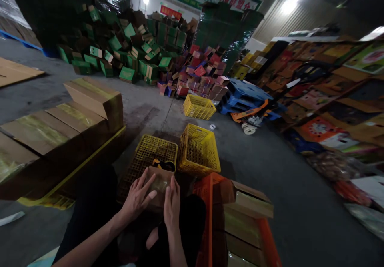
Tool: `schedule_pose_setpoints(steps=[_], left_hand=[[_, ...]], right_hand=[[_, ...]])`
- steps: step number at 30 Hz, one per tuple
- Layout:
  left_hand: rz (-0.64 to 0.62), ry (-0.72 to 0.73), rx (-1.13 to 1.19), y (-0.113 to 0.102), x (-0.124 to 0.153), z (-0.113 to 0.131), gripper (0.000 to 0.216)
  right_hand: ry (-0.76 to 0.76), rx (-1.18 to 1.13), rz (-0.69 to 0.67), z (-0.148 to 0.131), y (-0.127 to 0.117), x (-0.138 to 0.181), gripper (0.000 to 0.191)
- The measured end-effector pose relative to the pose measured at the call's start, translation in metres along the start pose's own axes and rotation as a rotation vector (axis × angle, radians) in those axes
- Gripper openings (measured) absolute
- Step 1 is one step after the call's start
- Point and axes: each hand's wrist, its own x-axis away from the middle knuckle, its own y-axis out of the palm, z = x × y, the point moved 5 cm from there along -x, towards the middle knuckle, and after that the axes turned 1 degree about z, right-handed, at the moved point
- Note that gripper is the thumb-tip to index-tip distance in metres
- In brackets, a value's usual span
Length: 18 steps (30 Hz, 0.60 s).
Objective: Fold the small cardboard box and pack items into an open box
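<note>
My left hand [138, 198] lies flat with fingers spread on a small brown cardboard box [159, 185] resting on my lap. My right hand [172, 203] presses on the same box from the right, fingers stretched together along its top. A shiny strip of clear tape runs across the box between my hands. A yellow-and-black tape dispenser [163, 165] sits just beyond the box, on an upturned yellow crate [150, 153].
An orange crate [210, 203] with taped boxes [249, 205] stands at my right. A row of taped brown boxes [60, 127] stretches along my left. More yellow crates [198, 149], a blue pallet [246, 93] and piles of green and red cartons [135, 55] lie ahead.
</note>
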Motion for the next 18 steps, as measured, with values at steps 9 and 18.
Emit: schedule_pose_setpoints(steps=[9,18], left_hand=[[0.025,-0.097,0.044,0.006,0.008,-0.003,0.067],[-0.035,-0.055,0.064,0.005,0.002,-0.007,0.06]], right_hand=[[-0.009,-0.042,0.11,-0.005,-0.006,0.008,0.042],[-0.171,0.25,0.05,-0.004,-0.004,-0.003,0.052]])
